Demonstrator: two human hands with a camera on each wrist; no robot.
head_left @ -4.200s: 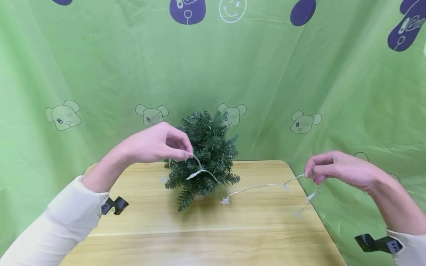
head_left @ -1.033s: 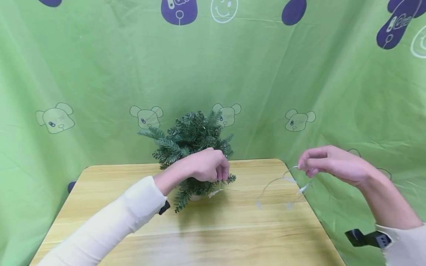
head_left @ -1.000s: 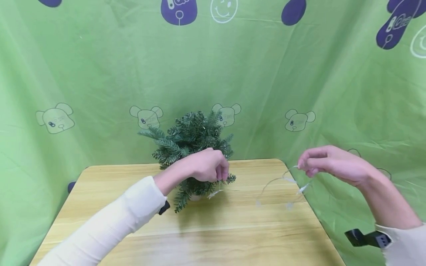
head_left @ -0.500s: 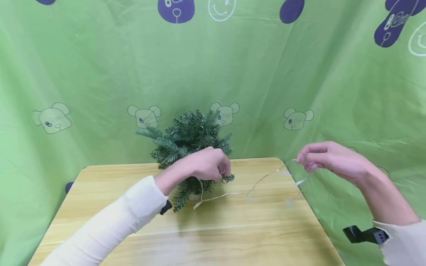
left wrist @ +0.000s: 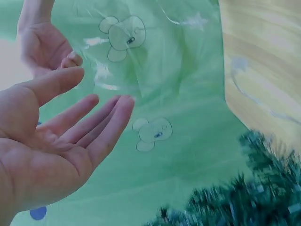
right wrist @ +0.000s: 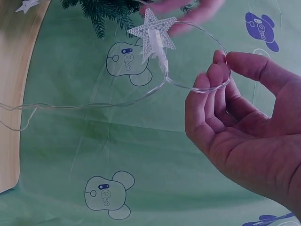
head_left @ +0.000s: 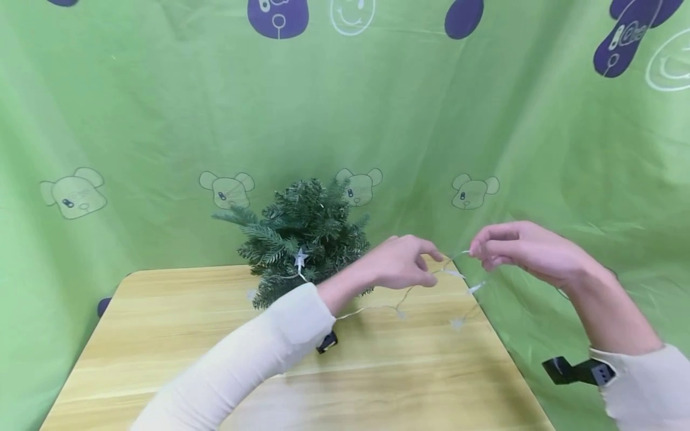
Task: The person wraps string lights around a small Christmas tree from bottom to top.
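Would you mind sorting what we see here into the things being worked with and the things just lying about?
In use:
- star light string, pinched by the right hand
- small tree, one star already on it
- left hand, open, reaching toward the string

Just there:
- wooden table
- green printed backdrop

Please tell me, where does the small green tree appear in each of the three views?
Head view: the tree stands at the centre, on the far edge of the table.
Left wrist view: bottom right, blurred.
Right wrist view: only branch tips at the top edge.
Shared landmark: the wooden table.
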